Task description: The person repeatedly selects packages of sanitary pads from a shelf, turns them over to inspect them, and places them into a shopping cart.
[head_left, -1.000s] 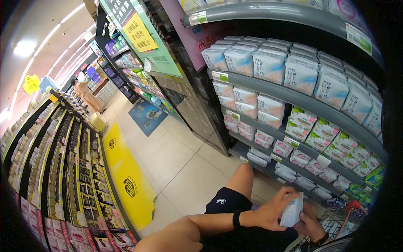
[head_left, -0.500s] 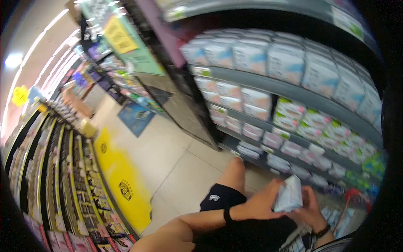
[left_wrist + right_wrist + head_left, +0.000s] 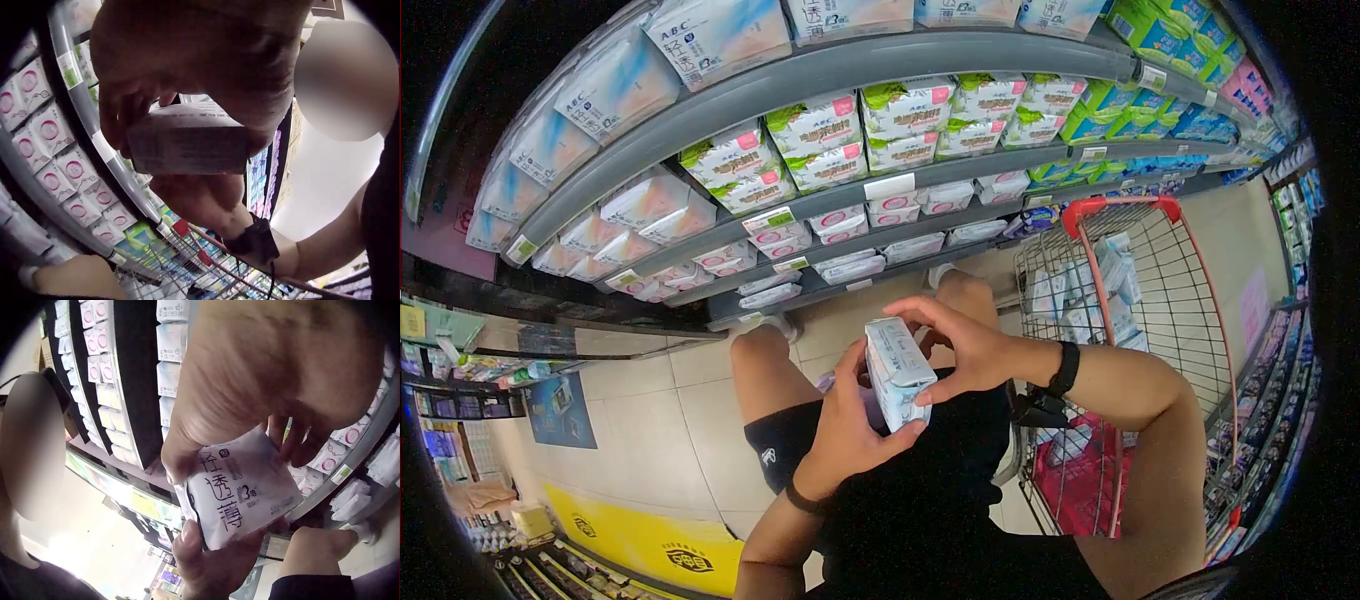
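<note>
A small white and pale blue package (image 3: 897, 368) is held in front of the lap between both hands. The left hand (image 3: 845, 425) grips its left side and lower corner, with the thumb along the bottom. On the other side, the right hand (image 3: 965, 350) pinches it, thumb on the near corner and fingers over the far end. The left wrist view shows one narrow side of the package (image 3: 189, 149) beneath the left hand (image 3: 200, 69). In the right wrist view, dark printed characters cover the broad face of the package (image 3: 240, 487), under the right hand (image 3: 275, 375).
Shelves (image 3: 830, 65) of white, green and pink packs curve across the front. A wire shopping cart (image 3: 1175, 208) with several white packs stands at the right. A yellow floor mat (image 3: 640, 535) lies at lower left, and a blue mat (image 3: 560, 410) beyond it.
The head view has swung right, bringing the cart and more shelving into sight. Both hands still hold the package, which is turned differently, with its long printed side facing up.
</note>
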The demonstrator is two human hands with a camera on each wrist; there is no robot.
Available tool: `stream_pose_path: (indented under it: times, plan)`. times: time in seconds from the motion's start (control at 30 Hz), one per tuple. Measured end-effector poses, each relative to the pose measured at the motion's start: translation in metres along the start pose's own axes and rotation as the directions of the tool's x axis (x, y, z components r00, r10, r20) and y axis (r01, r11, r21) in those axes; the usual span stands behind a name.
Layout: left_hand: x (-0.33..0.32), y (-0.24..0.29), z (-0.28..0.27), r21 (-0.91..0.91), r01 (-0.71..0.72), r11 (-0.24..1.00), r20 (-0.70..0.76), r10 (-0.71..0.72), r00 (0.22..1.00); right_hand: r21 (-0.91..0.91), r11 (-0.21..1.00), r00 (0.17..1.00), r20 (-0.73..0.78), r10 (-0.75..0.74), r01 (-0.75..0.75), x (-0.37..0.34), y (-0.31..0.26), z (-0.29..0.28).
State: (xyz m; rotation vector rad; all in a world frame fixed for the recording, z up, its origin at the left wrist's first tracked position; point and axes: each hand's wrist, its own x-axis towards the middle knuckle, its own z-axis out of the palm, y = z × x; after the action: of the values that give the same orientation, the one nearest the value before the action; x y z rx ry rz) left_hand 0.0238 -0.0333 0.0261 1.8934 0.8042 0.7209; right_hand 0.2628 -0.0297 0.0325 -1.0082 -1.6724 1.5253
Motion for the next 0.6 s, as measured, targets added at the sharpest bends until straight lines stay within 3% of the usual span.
stream_pose_path:
  times: [0.3, 0.4, 0.5, 0.57, 0.6]
  plan:
    - [-0.003, -0.003, -0.003, -0.048, 0.062, 0.997, -0.033, -0.063, 0.997, 0.227, 0.973, 0.998, 0.056, 0.038, -0.050, 0.003, 0.009, 0.000]
    - [-0.001, 0.002, -0.004, 0.036, 0.070, 0.997, -0.182, -0.063, 0.981, 0.339, 0.932, 0.991, 0.076, 0.107, -0.127, 0.004, -0.002, -0.001]
    - [-0.005, -0.003, -0.006, 0.203, 0.094, 0.975, -0.305, -0.028, 0.952, 0.402, 0.910, 0.994, 0.058, 0.088, -0.104, 0.003, 0.001, 0.000]
    - [-0.005, 0.001, -0.007, 0.301, 0.107, 0.948, -0.362, 0.010, 0.932, 0.410, 0.901, 0.989, 0.095, 0.112, -0.142, 0.002, 0.012, 0.000]
    - [-0.003, 0.005, -0.009, 0.345, 0.069, 0.936, -0.322, 0.049, 0.945, 0.412, 0.897, 0.986, 0.112, 0.125, -0.160, 0.001, 0.016, 0.001]
